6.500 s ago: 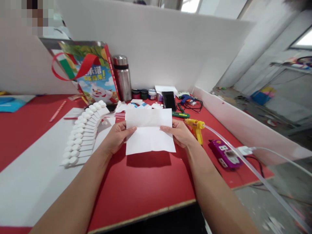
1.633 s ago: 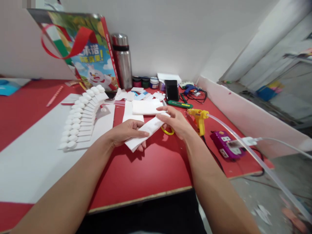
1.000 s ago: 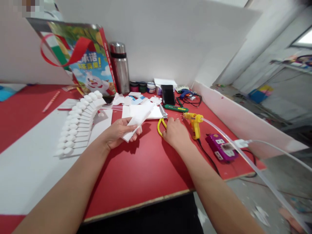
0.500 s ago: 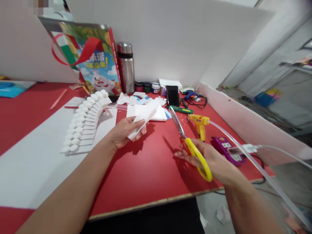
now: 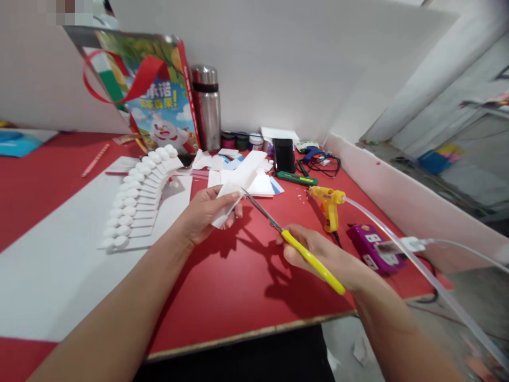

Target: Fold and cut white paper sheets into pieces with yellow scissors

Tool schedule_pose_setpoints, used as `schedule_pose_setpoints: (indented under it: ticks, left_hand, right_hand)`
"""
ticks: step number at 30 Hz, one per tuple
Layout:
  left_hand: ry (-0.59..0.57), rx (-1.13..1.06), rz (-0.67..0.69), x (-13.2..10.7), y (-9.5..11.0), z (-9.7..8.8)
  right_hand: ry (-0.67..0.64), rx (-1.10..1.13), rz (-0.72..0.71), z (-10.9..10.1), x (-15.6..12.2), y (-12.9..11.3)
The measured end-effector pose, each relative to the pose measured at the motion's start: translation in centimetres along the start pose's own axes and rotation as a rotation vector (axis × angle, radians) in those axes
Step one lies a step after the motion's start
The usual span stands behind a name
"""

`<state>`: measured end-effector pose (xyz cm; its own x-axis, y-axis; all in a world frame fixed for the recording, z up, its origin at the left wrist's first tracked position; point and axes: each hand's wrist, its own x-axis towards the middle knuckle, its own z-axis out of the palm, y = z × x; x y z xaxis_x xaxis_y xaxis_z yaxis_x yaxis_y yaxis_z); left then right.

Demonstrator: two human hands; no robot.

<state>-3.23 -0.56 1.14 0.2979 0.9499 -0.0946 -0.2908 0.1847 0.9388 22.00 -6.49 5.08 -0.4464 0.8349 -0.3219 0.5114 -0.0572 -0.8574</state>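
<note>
Our left hand (image 5: 210,212) grips a folded paper (image 5: 247,168), thumb on top and fingers beneath, so that the white strip is held up above the red table (image 5: 246,297) and tilts away from us to the right. Our right hand (image 5: 308,246) is closed around the scissors (image 5: 295,243), whose yellow handle slants back towards our wrist while the metal blades point up and left. The blade tips are right by the paper's right edge, close to our left thumb; we cannot tell whether they touch it. Behind the paper we have a pile of white sheets (image 5: 262,187) and small scraps, with a black phone (image 5: 283,155) and a green cutter (image 5: 296,178) to the right of it. The yellow glue gun (image 5: 329,200) rests beyond our right hand, a long clear glue stick (image 5: 382,225) running out of its back, and near it sits a purple box (image 5: 368,244). On our left, a curved white piece with rows of round white discs (image 5: 127,209) lies on a large white board (image 5: 59,276). At the back of the table, a colourful bag (image 5: 163,103) with a red ribbon handle stands just beside a steel bottle (image 5: 209,119), and small jars (image 5: 242,141) line up to the right of the bottle.
</note>
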Motion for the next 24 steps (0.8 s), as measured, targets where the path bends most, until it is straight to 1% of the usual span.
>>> schedule_pose_setpoints:
  ticks: [3, 8, 15, 20, 24]
  left_hand:
    - [-0.037, 0.033, -0.03, -0.1, -0.2, 0.2]
    - [-0.103, 0.072, -0.092, -0.1, -0.7, 0.7]
    - [-0.107, 0.057, -0.108, -0.2, -0.9, 0.8]
    - [-0.105, 0.05, -0.117, -0.1, -1.0, 0.7]
    - [-0.13, 0.045, -0.118, -0.1, -0.9, 0.7]
  right_hand:
    - [-0.014, 0.027, 0.002, 0.2, 0.3, -0.2]
    - [0.004, 0.022, 0.001, 0.3, 0.8, -0.1]
    - [-0.004, 0.028, -0.019, 0.2, 1.1, 0.1]
    - [-0.003, 0.074, -0.007, 0.5, 1.3, 0.4]
    - [-0.002, 0.123, 0.005, 0.6, 1.3, 0.6]
